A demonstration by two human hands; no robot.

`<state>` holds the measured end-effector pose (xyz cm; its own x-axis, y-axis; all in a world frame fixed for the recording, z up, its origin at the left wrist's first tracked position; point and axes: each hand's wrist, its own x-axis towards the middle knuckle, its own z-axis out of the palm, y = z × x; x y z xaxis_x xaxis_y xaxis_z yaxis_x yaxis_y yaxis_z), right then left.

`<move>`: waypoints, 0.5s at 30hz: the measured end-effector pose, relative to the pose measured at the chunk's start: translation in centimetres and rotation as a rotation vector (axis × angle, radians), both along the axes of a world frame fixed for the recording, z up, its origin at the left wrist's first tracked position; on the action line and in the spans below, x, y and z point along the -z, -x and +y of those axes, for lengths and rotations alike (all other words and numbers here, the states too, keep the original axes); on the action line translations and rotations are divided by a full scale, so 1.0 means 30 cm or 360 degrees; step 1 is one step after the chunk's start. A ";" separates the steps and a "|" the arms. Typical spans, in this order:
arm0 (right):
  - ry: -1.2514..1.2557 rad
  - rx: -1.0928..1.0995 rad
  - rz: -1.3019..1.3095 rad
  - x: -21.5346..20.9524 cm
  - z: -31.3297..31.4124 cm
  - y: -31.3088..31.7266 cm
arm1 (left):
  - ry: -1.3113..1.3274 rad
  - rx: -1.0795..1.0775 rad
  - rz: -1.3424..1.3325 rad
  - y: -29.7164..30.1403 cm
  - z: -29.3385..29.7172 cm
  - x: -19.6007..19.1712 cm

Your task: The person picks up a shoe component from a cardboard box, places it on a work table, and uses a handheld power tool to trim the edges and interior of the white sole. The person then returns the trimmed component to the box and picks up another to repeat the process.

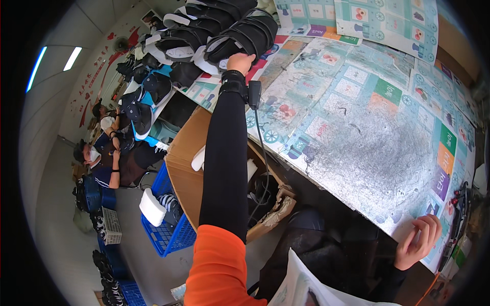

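My left arm stretches far out over the table to a pile of black shoes with white soles. At its end my left hand (pixel 241 63) is closed on the rim of the nearest black shoe (pixel 236 42), its fingertips partly hidden by the shoe. A black band with a small device and cable (pixel 254 95) sits at that wrist. Near the table's front right edge, my right hand (pixel 419 241) rests with its fingers loosely bent and apart, holding nothing.
The worktable (pixel 367 153) carries worn printed sheets. Below its left edge stand an open cardboard box (pixel 186 145) and a blue crate (pixel 162 239) with shoes and a white piece. A long dark tool (pixel 456 229) lies at the right edge. Co-workers (pixel 109 166) sit at the left.
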<state>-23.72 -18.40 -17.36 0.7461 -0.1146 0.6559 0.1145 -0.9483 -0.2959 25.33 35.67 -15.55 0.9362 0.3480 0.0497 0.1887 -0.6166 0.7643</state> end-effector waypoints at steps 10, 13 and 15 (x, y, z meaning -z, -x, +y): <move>0.0025 0.0026 0.0017 0.004 0.006 -0.008 | -0.0360 -0.1040 -0.1047 0.030 0.190 -0.116; 0.0001 0.0011 0.0020 0.005 0.007 -0.008 | -0.0401 -0.1127 -0.1069 0.024 0.387 -0.235; -0.0014 0.0007 0.0012 0.013 0.002 -0.008 | -0.0501 -0.1018 -0.0804 -0.022 0.528 -0.316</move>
